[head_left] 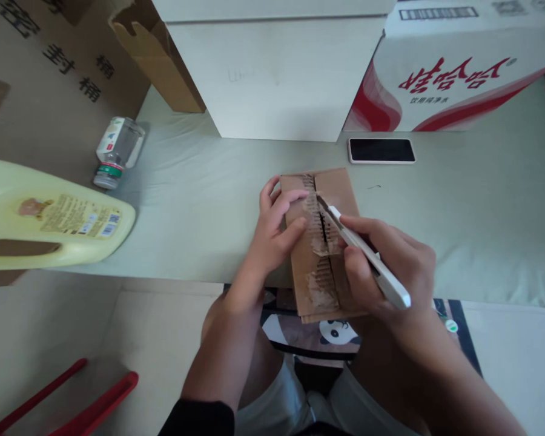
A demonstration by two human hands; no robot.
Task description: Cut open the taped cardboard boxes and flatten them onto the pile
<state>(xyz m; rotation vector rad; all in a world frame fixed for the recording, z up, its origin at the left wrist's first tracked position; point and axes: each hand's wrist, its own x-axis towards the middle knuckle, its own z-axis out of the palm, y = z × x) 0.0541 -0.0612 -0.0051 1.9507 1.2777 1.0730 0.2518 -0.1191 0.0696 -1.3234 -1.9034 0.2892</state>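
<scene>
Cardboard: a small brown box [320, 242] lies at the near edge of the pale green surface [481, 206], its far end pointing at the white cabinet [277, 79], its near end overhanging the edge
Seam: torn tape and bare corrugation run down the box's middle
Left hand [277, 227]: forearm rising from below, wrist bent, fingers curled over the box's left flap, pressing it down
Right hand [386, 260]: closed around a white knife [367, 254], held like a pen, tip on the seam
Phone [381, 150]: flat, beyond the box, near the red-and-white carton [458, 66]
Left edge: yellow jug [49, 218], small bottle [118, 151] on its side
</scene>
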